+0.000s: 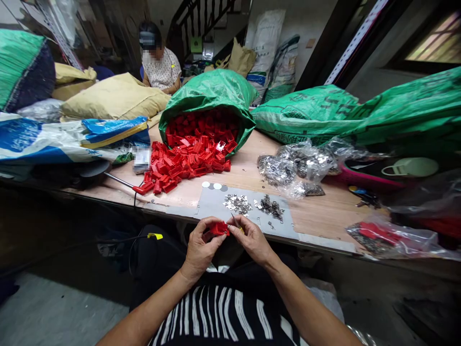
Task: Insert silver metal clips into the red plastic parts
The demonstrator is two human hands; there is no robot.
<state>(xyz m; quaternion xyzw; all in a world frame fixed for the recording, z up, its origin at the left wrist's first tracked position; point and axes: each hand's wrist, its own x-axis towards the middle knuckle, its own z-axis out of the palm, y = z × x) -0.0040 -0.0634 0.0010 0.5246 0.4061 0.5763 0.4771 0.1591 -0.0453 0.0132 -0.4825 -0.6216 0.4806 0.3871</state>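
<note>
My left hand (202, 245) is closed around a small red plastic housing (217, 228), held just in front of the table edge. My right hand (252, 239) pinches a thin pointed metal tool with a yellow part (236, 222); its exact kind is not clear. The fingertips of that hand touch the right end of the housing, where a small bit of metal shows. Just beyond both hands, a grey mat (212, 202) bears a pile of shiny flat metal pieces (238, 203) and a darker pile of small metal parts (271, 207).
Red housings (190, 158) spill from a green woven sack (216, 89). Bagged metal parts (295, 166) lie right of them. A red-tipped rod (124, 181) sticks out at left. Another bag (392, 235) lies near the right front edge. Across the table sits another person (160, 67).
</note>
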